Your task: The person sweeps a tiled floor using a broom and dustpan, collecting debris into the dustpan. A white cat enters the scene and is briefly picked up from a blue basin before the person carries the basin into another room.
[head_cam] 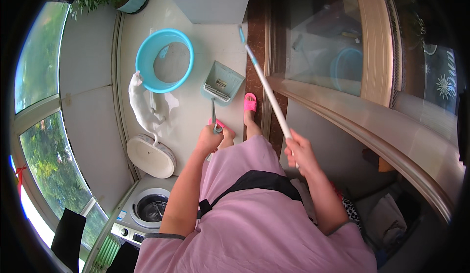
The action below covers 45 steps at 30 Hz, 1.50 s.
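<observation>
My left hand (210, 139) is wrapped around the upright handle (213, 113) of a long-handled dustpan. Its grey-green pan (222, 81) rests on the floor ahead of my feet, with a row of comb teeth (217, 92) along its inner edge. In my right hand (303, 151) is a white pole (271, 96) with a light-blue band, slanting forward and to the left. At its far end is a narrow blue head (241, 35), possibly a broom seen edge-on, near the door sill. Pole and dustpan are apart.
A blue plastic tub (139, 58) holding grey granular material stands ahead left. Beside it a white cat (138, 102) has its head at the rim. An oval basin (148, 157), a front-loading washing machine (126, 214) and a potted plant (134, 1) line the left. Glazed door (323, 53) at right.
</observation>
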Tool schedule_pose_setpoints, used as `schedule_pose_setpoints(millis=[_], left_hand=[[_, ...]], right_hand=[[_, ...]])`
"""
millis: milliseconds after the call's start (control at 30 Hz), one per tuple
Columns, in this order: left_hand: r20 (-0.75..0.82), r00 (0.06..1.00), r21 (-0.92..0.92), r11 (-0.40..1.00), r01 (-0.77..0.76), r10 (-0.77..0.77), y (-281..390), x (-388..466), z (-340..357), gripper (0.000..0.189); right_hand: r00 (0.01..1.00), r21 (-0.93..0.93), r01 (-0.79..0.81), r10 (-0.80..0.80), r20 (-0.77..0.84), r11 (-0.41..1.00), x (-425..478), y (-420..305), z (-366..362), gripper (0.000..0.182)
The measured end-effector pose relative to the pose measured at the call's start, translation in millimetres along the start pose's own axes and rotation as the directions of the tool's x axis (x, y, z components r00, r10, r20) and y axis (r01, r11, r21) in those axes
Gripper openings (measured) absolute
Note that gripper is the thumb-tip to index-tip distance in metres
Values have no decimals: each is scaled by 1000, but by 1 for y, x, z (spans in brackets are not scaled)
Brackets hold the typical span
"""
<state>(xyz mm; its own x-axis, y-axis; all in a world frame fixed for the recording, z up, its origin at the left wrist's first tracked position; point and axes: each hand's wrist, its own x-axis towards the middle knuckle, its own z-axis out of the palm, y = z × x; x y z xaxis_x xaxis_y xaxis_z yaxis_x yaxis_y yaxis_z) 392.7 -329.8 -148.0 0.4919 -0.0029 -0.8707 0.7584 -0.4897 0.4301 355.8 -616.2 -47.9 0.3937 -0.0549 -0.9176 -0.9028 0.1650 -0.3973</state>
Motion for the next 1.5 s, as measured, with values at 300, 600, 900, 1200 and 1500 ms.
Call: schedule_pose_setpoints(millis=[300, 600, 900, 1200, 1500], left_hand=[[14, 1000, -21, 999, 27, -27, -6, 2, -11, 6], [23, 1000, -40, 999, 7, -6, -2, 1, -14, 10], [24, 1000, 24, 1000, 2, -3, -7, 3, -9, 21], [0, 1000, 10, 1000, 27, -27, 3, -5, -3, 14], [5, 996, -42, 995, 93, -93, -2, -3, -20, 9]], right_hand=[[840, -968, 36, -532, -106, 250, 148, -56, 32, 42], [945, -916, 154, -326, 26, 371, 80, 18, 7, 50], [977, -103, 164, -176, -123, 981, 28, -22, -7, 54], [732, -814, 203, -636, -243, 545, 257, -195, 70, 37], [850, -773, 103, -459, -259, 626, 328, -176, 32, 40]])
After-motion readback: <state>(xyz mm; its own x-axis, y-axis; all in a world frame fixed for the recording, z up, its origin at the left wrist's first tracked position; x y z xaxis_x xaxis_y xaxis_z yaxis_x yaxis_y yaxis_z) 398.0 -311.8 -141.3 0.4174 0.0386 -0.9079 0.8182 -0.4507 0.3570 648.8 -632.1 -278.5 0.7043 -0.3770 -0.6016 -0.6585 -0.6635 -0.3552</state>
